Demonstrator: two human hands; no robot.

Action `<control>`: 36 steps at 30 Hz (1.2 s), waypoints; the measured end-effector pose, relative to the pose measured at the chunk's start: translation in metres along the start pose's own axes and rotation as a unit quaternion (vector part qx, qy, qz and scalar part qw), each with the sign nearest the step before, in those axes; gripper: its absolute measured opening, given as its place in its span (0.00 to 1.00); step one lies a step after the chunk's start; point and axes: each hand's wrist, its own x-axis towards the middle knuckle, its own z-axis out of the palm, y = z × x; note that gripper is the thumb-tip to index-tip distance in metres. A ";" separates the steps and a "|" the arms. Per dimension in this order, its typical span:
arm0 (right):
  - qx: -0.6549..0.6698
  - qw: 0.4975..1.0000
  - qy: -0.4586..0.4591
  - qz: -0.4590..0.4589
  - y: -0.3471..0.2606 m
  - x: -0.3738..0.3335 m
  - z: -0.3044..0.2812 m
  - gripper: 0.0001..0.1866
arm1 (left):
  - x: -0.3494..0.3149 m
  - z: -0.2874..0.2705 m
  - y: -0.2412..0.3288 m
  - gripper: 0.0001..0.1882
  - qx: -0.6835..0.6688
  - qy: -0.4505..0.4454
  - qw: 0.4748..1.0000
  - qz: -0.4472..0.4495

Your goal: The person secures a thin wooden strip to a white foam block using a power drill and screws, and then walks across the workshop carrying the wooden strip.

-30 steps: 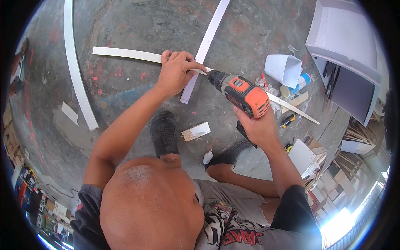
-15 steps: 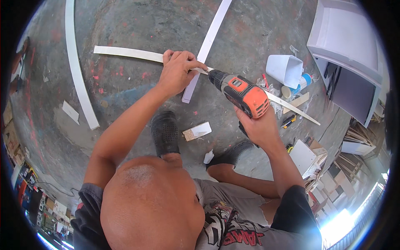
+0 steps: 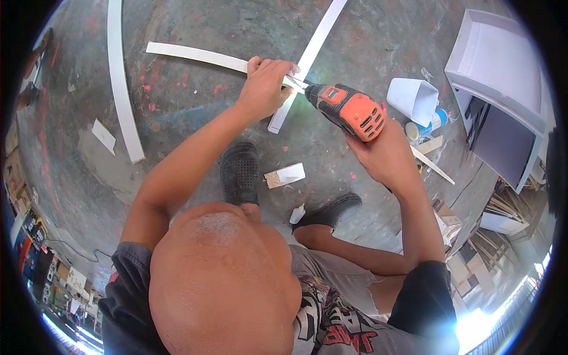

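Note:
My right hand [image 3: 384, 151] is wrapped round the handle of an orange and black cordless drill [image 3: 357, 113]. The drill's nose points left at the place where two long white strips cross, and a bright glow lies on the strips there. My left hand [image 3: 265, 89] grips the crosswise strip [image 3: 195, 55] just left of that crossing, fingers over its far edge. Its fingertips are close to the drill's tip. Beneath lies the other strip [image 3: 321, 34], running away to the far side. Whether the drill's tip touches a screw is too small to tell.
A third long white strip [image 3: 122, 89] lies at left. On the right are a white plastic container [image 3: 411, 99], a blue and white can [image 3: 436, 120] and a white cabinet [image 3: 503, 71]. A short board piece [image 3: 285, 175] and a small white bottle [image 3: 297, 213] lie near my shoes.
The drill's body has swung up and more in line over the crossing, and a glow now shows at its nose. My left hand keeps its hold; the whole view has shifted slightly.

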 end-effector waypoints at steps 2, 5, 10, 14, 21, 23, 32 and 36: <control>-0.022 1.000 -0.002 -0.010 0.001 0.001 0.000 0.19 | 0.000 0.000 0.000 0.24 0.000 -0.002 1.000 -0.002; -0.033 0.999 0.002 -0.023 0.003 0.002 0.002 0.19 | 0.000 0.000 0.000 0.24 -0.001 -0.003 1.000 -0.002; -0.024 1.000 -0.005 -0.009 0.000 0.005 0.000 0.18 | 0.000 -0.002 0.002 0.24 0.003 -0.007 1.000 0.002; -0.024 1.000 -0.008 -0.013 0.000 0.007 0.002 0.18 | -0.001 -0.001 0.000 0.23 0.001 0.000 1.000 0.004; -0.045 0.999 -0.017 -0.001 -0.001 0.010 0.002 0.17 | 0.000 -0.003 0.000 0.23 0.007 -0.010 1.000 -0.001; -0.028 1.000 -0.011 -0.008 -0.002 0.010 0.002 0.17 | 0.001 -0.003 0.001 0.23 0.011 -0.013 1.000 -0.002; 0.015 1.000 0.015 0.015 0.001 0.000 -0.003 0.17 | 0.002 -0.009 0.000 0.15 0.031 -0.034 0.997 0.053; 0.154 0.985 0.080 -0.002 0.005 -0.023 -0.002 0.17 | 0.008 -0.014 -0.008 0.09 0.069 -0.043 0.989 0.120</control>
